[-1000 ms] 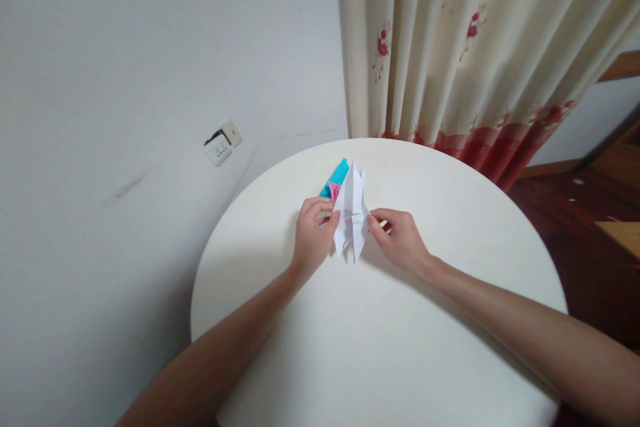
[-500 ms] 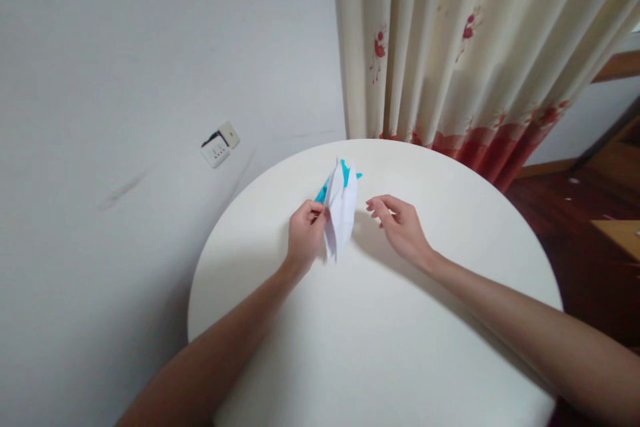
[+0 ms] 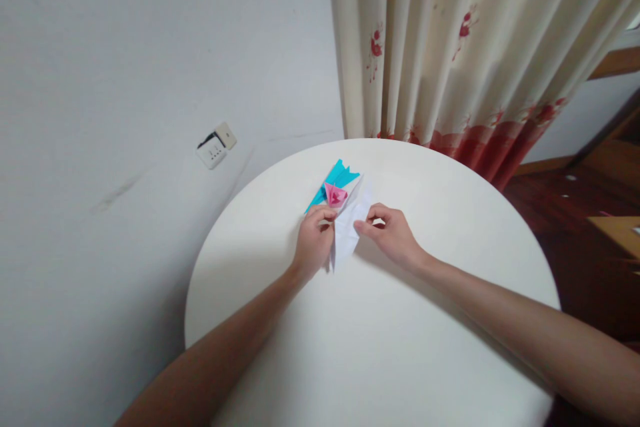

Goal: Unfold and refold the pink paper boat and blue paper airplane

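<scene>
Above the round white table, a folded white paper (image 3: 347,233) is held between my two hands. My left hand (image 3: 314,240) is closed on its left edge, thumb and fingers pinched together. On the other side, my right hand (image 3: 390,230) pinches the right part of the paper between thumb and fingers. Just beyond my left fingers show a pink folded paper flower (image 3: 336,195) and a bright blue folded paper (image 3: 341,175) with a jagged end. Whether these are joined to the white paper I cannot tell.
The round white table (image 3: 390,340) stands close to a pale wall (image 3: 125,47) with a socket (image 3: 211,151) on it. Behind the table hangs a cream curtain (image 3: 435,67) with red flowers. Dark wooden floor (image 3: 545,193) shows at the right.
My right hand has moved left and taken hold of the white paper. The paper has turned and opened out, so the pink flower and more of the blue paper now show.
</scene>
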Demonstrator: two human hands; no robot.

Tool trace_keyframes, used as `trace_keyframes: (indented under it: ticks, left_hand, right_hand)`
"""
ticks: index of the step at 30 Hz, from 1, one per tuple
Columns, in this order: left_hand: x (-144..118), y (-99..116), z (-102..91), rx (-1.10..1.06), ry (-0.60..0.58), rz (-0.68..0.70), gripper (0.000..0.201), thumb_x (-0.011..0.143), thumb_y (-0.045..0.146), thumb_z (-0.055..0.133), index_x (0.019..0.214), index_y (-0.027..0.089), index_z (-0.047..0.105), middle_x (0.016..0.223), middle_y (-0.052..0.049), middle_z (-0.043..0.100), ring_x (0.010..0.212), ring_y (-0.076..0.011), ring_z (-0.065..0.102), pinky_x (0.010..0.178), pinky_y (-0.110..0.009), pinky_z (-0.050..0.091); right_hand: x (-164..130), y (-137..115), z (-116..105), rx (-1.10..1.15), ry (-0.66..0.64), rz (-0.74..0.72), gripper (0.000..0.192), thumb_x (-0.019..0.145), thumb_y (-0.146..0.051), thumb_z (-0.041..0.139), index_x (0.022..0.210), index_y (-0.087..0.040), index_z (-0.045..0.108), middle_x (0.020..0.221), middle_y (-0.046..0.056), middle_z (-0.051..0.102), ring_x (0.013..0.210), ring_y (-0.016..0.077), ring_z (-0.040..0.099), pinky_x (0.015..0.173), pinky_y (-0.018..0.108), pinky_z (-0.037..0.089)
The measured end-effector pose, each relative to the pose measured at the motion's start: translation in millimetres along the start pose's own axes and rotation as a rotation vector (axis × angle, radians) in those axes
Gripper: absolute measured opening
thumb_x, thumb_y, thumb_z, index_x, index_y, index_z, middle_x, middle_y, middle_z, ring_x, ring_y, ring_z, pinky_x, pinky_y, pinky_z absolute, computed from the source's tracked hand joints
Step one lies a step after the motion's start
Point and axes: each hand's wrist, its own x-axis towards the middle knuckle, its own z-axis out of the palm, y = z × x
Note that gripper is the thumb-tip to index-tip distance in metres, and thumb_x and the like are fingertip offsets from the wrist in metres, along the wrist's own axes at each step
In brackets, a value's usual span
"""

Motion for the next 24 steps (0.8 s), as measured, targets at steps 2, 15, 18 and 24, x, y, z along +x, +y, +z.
trace_keyframes:
  ticks: [2, 15, 18, 24]
  left_hand:
    - [0, 0, -0.4, 0.075, 0.047, 0.054, 0.006, 0.078, 0.022, 0.066, 0.073, 0.019, 0.066, 0.089, -0.003, 0.057, 0.085, -0.0175, 0.058, 0.067, -0.025, 0.048]
    - [-1, 10, -6.7, 0.048, 0.112, 0.151, 0.006, 0.086, 0.022, 0.06, 0.081, 0.02, 0.057, 0.08, 0.0, 0.057, 0.074, -0.0153, 0.058, 0.068, -0.026, 0.047]
    - [-1, 11, -10.9, 0.144, 0.133, 0.184, 0.007, 0.085, 0.02, 0.06, 0.079, 0.021, 0.057, 0.081, -0.001, 0.06, 0.078, -0.0162, 0.06, 0.072, -0.027, 0.049]
    - [2, 9, -16.1, 0.184, 0.118, 0.137, 0.012, 0.085, 0.021, 0.059, 0.074, 0.021, 0.053, 0.076, 0.001, 0.059, 0.073, -0.015, 0.06, 0.07, -0.026, 0.05]
  right_hand:
    - [1, 3, -2, -0.025, 0.075, -0.017, 0.018, 0.071, -0.031, 0.072, 0.064, -0.02, 0.06, 0.081, 0.002, 0.059, 0.074, 0.0165, 0.056, 0.066, 0.029, 0.045]
    - [4, -1, -5, 0.209, 0.137, 0.1, 0.013, 0.065, -0.021, 0.067, 0.059, -0.02, 0.056, 0.061, -0.004, 0.054, 0.062, 0.0132, 0.046, 0.06, 0.027, 0.033]
    - [3, -6, -6, 0.376, 0.123, 0.18, 0.019, 0.063, -0.022, 0.069, 0.055, -0.02, 0.052, 0.057, -0.005, 0.047, 0.06, 0.0118, 0.041, 0.059, 0.027, 0.029]
    - [1, -18, -9, 0.537, 0.088, 0.254, 0.023, 0.062, -0.024, 0.071, 0.054, -0.02, 0.051, 0.059, -0.004, 0.048, 0.061, 0.0119, 0.042, 0.059, 0.027, 0.031]
